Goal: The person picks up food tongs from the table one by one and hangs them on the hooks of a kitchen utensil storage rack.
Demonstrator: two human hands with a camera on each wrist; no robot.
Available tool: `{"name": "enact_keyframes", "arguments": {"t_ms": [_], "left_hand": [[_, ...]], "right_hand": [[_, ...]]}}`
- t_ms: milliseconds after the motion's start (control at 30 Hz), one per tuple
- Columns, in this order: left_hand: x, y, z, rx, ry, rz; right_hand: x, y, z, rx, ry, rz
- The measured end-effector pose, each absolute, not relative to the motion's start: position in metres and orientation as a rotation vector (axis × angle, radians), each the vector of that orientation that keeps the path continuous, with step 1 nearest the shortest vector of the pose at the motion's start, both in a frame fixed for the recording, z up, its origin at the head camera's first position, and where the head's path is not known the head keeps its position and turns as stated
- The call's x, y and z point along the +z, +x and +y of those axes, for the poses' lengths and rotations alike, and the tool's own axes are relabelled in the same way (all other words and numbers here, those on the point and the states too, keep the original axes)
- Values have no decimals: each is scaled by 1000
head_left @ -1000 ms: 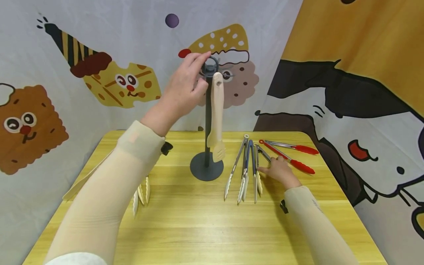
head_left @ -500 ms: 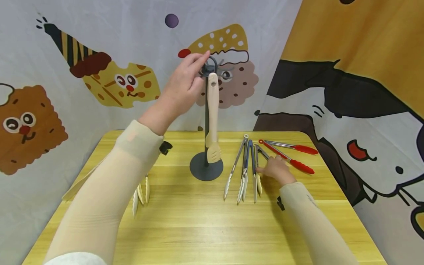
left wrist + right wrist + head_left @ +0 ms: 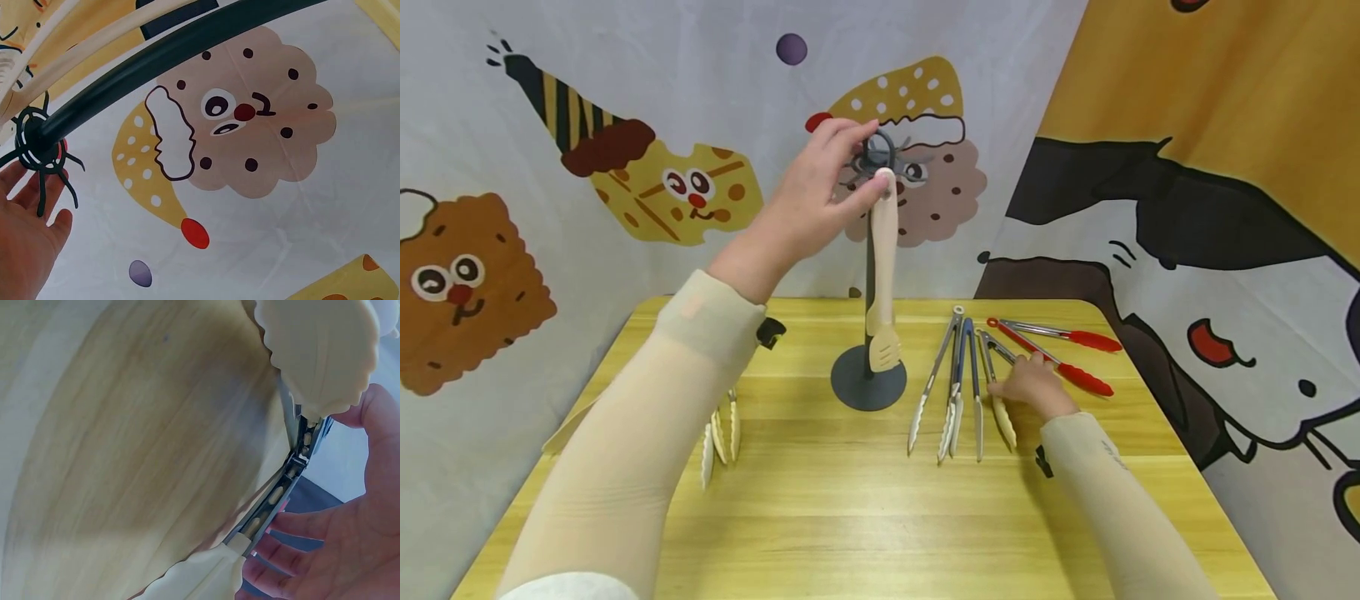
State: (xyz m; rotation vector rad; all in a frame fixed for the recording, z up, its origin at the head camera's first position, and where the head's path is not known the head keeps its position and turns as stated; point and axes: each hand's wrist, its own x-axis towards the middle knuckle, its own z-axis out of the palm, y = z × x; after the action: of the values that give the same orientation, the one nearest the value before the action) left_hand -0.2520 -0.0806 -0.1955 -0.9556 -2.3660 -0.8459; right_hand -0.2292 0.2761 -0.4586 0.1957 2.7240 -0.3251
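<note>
In the head view, my left hand (image 3: 816, 196) touches the top ring (image 3: 880, 150) of a dark hook stand (image 3: 867, 379). Its thumb lies by the upper end of pale tongs (image 3: 885, 250), which hang from the stand, slotted tip downward. In the left wrist view the fingers reach behind the stand's hooks (image 3: 41, 140), looking nearly straight. My right hand (image 3: 1033, 385) holds metal tongs with cream scalloped tips (image 3: 1004, 425) lying on the table. In the right wrist view the thumb is at one arm and several fingers at the other; the tongs' arms (image 3: 275, 494) stand spread.
Left of the held pair lie blue-handled tongs (image 3: 974, 367) and silver tongs with white tips (image 3: 934, 379). Red-tipped tongs (image 3: 1086, 379) are at the right back. More pale-tipped tongs (image 3: 718, 433) lie partly behind my left arm. A printed cloth (image 3: 700, 50) hangs behind the table.
The near arm of the cream-tipped tongs has swung right, toward my right hand. The hanging tongs shifted left, then slightly turned; my left thumb has moved out to their upper end.
</note>
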Motion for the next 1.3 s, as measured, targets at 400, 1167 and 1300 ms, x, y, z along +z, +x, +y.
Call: {"name": "enact_keyframes", "arguments": {"t_ms": [400, 1167, 1300], "left_hand": [[-194, -251, -76, -829, -890, -2361], [-195, -254, -77, -693, -1019, -2278], [-194, -254, -76, -676, -988, -2329]], "right_hand": [[-459, -227, 277, -351, 172, 2723], [-461, -228, 278, -311, 162, 2752], [-460, -228, 278, -316, 171, 2749]]}}
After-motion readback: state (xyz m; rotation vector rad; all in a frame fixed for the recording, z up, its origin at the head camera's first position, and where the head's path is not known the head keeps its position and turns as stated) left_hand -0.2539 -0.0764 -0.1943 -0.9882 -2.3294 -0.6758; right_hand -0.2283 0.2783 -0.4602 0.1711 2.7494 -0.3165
